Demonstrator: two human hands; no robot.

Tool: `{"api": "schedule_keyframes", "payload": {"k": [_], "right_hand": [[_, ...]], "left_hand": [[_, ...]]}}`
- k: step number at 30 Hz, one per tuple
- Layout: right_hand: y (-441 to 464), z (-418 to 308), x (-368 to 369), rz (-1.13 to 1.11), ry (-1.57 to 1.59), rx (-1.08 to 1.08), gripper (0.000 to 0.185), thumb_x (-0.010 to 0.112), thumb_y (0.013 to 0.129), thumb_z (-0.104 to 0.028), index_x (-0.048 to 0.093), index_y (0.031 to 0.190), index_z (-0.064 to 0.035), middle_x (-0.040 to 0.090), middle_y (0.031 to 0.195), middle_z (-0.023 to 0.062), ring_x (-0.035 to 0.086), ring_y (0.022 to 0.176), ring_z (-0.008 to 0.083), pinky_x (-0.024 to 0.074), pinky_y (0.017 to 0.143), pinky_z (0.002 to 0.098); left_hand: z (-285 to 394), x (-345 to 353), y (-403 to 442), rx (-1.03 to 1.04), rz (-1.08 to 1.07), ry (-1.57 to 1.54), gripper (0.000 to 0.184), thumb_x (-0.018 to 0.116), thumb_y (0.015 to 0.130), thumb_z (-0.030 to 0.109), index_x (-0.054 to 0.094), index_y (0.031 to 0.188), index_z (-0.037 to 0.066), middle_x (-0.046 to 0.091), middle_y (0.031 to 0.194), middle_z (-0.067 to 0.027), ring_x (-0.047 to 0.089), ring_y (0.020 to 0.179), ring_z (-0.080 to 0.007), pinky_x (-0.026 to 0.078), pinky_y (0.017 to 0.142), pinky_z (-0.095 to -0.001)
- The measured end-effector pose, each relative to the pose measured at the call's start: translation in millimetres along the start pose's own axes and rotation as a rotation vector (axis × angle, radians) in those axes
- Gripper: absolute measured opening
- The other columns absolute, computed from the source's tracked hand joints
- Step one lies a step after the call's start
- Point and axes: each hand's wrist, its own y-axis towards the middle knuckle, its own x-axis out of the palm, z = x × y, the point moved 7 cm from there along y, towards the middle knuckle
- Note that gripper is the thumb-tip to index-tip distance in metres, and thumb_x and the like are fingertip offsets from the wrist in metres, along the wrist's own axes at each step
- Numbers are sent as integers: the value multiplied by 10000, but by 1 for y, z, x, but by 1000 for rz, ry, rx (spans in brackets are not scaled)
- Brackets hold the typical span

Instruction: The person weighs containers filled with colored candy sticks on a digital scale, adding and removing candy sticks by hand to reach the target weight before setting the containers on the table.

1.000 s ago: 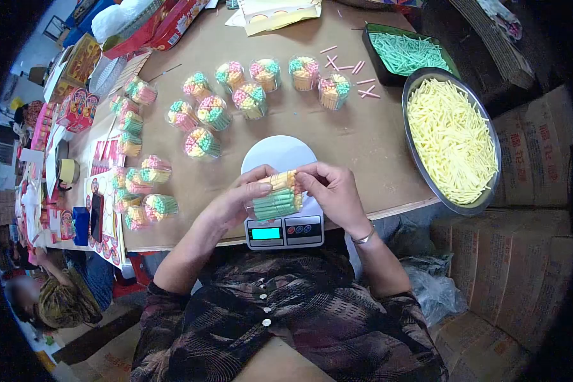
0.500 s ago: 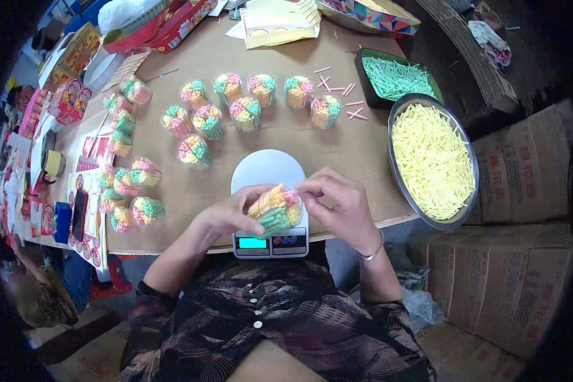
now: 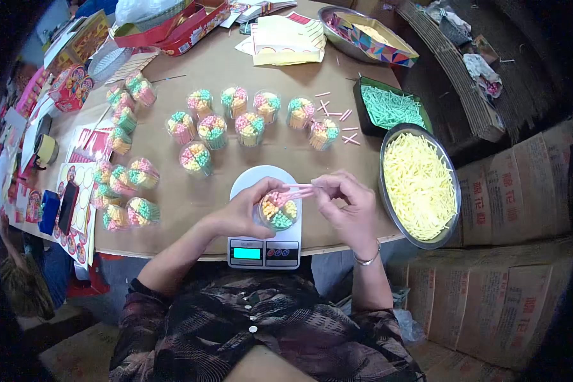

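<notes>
My left hand (image 3: pixel 251 209) is wrapped round a clear plastic cup (image 3: pixel 278 214) packed with pink, yellow, orange and green sticks, seen from its open top. Between the thumb and fingers of my right hand (image 3: pixel 347 207) are pink sticks (image 3: pixel 299 190), pinched at one end. Their other ends reach over the cup's rim. Beneath the cup lies a white kitchen scale (image 3: pixel 263 253) with a lit display, its digits unreadable. Whether the cup touches the scale I cannot tell.
Several filled cups (image 3: pixel 249 129) stand beyond the scale, with more filled cups (image 3: pixel 143 173) at left. Loose pink sticks (image 3: pixel 351 139) lie near a black tray of green sticks (image 3: pixel 391 107). A metal bowl of yellow sticks (image 3: pixel 420 188) sits at right, above stacked cartons (image 3: pixel 477 299).
The cup has turned from tilted sideways to more upright, its top now facing me. My right hand has drawn pink sticks partly out to the right.
</notes>
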Motion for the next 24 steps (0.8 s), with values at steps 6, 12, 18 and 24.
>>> {"api": "schedule_keyframes", "payload": {"k": [6,12,18,24], "right_hand": [[71,42,-40,77,-25,115,95,621,823,18,669,904,7,558,677,-23,417,548,46,366,514,167],[214,120,-104,220,-231,30,139,634,792,-25,666,908,44,650,746,52,572,605,93,464,547,187],[322,172,-123,429,-655,-63,155,610,768,-101,681,840,16,681,776,111,612,639,232,495,647,334],[388,240,-126,589,-815,27,162,566,797,-127,683,821,-17,672,789,163,614,701,316,481,682,397]], "left_hand": [[-1,-20,-15,72,168,20,725,722,564,-11,443,1232,39,535,1118,-77,529,1009,-161,417,940,-271],[19,-37,-69,99,462,106,692,718,594,2,422,1218,43,522,1110,-103,553,982,-202,477,866,-289],[-21,-63,-143,213,980,306,710,719,606,75,374,1224,18,491,1099,-135,552,946,-216,481,834,-298],[-27,-79,-158,173,1184,355,699,682,593,89,350,1203,14,484,1080,-144,535,903,-231,465,831,-322]]}}
